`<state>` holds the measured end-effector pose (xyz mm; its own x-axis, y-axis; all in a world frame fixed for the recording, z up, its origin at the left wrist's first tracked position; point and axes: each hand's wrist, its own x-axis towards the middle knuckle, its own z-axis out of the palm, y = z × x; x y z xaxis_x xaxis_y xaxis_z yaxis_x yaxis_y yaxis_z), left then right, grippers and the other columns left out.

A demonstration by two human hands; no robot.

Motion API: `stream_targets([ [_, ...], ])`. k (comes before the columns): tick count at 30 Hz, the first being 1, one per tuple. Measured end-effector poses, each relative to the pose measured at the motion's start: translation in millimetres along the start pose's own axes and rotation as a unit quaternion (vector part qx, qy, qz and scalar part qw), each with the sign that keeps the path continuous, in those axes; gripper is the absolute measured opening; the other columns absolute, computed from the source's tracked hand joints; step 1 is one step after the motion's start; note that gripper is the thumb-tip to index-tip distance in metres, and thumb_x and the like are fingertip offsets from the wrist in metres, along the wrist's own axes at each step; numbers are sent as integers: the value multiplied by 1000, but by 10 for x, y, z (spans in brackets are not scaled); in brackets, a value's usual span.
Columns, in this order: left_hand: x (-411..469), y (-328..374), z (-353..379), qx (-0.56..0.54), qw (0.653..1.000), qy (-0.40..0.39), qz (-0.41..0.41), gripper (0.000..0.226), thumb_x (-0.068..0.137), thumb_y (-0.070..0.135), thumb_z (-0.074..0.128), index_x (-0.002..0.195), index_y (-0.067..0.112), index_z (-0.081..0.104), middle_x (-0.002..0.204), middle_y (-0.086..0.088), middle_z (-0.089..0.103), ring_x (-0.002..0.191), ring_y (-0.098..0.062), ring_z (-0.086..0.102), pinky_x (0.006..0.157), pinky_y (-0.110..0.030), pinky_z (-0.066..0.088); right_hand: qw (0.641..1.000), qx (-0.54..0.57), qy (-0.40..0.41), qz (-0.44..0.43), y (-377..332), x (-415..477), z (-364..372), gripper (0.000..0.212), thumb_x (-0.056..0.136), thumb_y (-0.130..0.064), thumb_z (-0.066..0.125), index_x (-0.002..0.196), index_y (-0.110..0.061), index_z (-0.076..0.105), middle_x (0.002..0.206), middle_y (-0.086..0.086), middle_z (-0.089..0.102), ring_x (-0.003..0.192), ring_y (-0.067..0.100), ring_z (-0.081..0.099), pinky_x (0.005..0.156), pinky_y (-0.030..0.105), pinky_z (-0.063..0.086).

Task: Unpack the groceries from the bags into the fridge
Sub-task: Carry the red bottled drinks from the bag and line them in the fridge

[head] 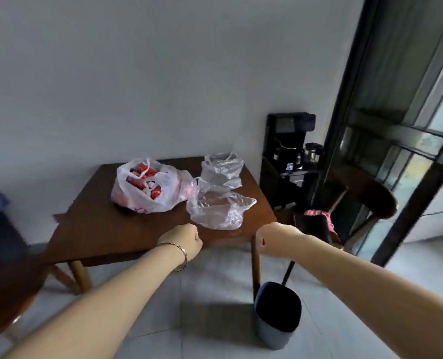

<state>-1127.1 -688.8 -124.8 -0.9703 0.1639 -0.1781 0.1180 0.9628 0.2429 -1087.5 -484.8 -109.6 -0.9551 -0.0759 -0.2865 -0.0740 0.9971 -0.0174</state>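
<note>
Left hand clenched to an empty fist, forearm extended, over the near edge of the wooden table. Right hand likewise fisted, empty, just off the table's near right corner. On the table: white bag with red packages, then two clear bags beside it.

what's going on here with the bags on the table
A person is reaching both arms toward a wooden table holding three plastic bags. The white bag shows red packages inside; two clear bags sit to its right. The left hand and right hand are closed into fists short of the bags, holding nothing. No fridge is in view, so unpacking hasn't begun.
</note>
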Motion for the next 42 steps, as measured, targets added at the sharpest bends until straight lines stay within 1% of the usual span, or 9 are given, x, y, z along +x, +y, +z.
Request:
stream_targets([
  [7,1220,-909,-279,3,997,39,-64,23,95,22,36,95,14,58,86,-4,58,85,-23,60,76,-32,48,994,-29,5,-107,-608,1931,-275,35,95,-27,39,120,-12,59,125,4,59,119,25,53,101,39,43],
  [11,1890,-1359,-449,-15,994,39,-96,28,98,24,35,108,13,59,77,-1,54,82,-22,61,79,-33,50,991,-16,-11,-129,-955,2903,-492,30,94,-24,43,114,-10,60,113,8,62,109,27,59,93,35,47],
  [19,2958,-2201,-501,-24,991,52,-117,24,98,26,39,110,18,58,95,1,64,91,-17,63,80,-30,52,988,-5,-7,-155,-1542,4265,-494,29,96,-23,42,118,-15,59,116,2,62,107,23,60,88,32,50],
  [22,3371,-2505,-459,-26,994,66,-88,23,97,23,44,114,19,57,113,4,62,99,-16,62,83,-27,51,987,39,9,-155,-1780,4685,-410,27,96,-23,44,118,-16,58,118,3,58,104,23,60,88,34,52],
  [29,4428,-3020,-409,52,989,103,97,13,82,19,65,93,14,70,104,0,62,97,-16,60,88,-31,53,978,-15,40,-205,-2496,5738,-279,41,90,-17,56,131,-13,50,138,5,39,127,24,38,105,36,36],
  [32,4848,-3226,-335,119,972,90,182,19,52,14,84,67,15,72,85,-1,69,83,-20,68,76,-35,57,975,-79,-29,-205,-2710,6104,-154,46,91,-16,57,134,-8,44,134,8,43,128,26,39,103,37,36],
  [34,5071,-3329,-273,147,971,35,186,19,63,17,79,80,13,73,105,-6,67,107,-24,62,95,-40,48,976,-65,-95,-185,-2768,6252,-94,40,92,-6,51,131,-5,45,130,11,48,123,29,47,93,38,43],
  [38,5418,-3412,-133,221,956,-34,187,38,96,19,39,131,12,49,147,-5,33,142,-22,19,118,-38,10,978,158,-72,-116,-2579,6464,-140,33,96,-8,40,123,-18,56,117,1,60,108,23,58,84,31,48],
  [42,5697,-3390,-98,198,944,-33,260,48,65,27,80,111,17,66,120,-7,62,117,-24,57,102,-39,41,871,473,89,98,-1837,6616,-498,20,94,-15,47,91,-20,67,90,-3,66,87,22,64,76,31,56],
])
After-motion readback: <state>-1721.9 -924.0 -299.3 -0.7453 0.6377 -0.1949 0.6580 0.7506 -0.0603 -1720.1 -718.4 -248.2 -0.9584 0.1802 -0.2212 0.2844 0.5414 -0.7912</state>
